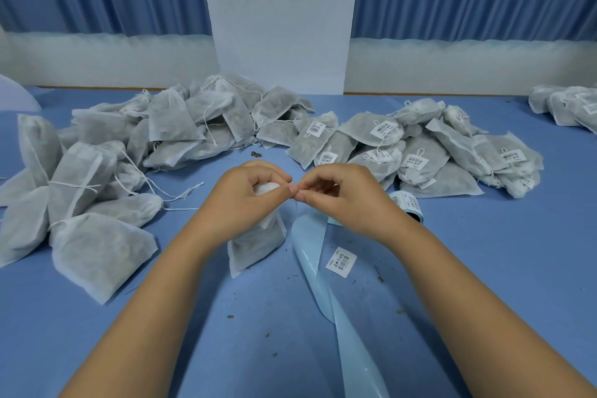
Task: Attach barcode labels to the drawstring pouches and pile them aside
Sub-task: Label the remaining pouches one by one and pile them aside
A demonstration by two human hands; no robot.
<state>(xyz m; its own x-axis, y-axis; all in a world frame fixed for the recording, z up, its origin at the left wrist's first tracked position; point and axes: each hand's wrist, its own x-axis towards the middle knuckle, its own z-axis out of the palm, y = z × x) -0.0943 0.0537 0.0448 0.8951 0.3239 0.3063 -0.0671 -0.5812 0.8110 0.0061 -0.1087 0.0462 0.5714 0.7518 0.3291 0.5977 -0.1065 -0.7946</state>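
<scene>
My left hand (pixel 250 195) grips the gathered neck of a grey drawstring pouch (pixel 256 244), which stands on the blue table (pixel 468 268) below it. My right hand (pixel 336 192) meets the left at the fingertips and pinches something thin there, probably the pouch's string; it is too small to tell. A barcode label (pixel 341 262) lies on the pale blue backing strip (pixel 323 271) just right of the pouch. The label roll (pixel 407 205) sits behind my right wrist.
A heap of unlabelled pouches (pixel 129 152) with loose strings covers the left of the table. A pile of labelled pouches (pixel 420 152) lies at the right, with a few more pouches (pixel 568 107) far right. A white pillar (pixel 281 19) and blue curtains stand behind.
</scene>
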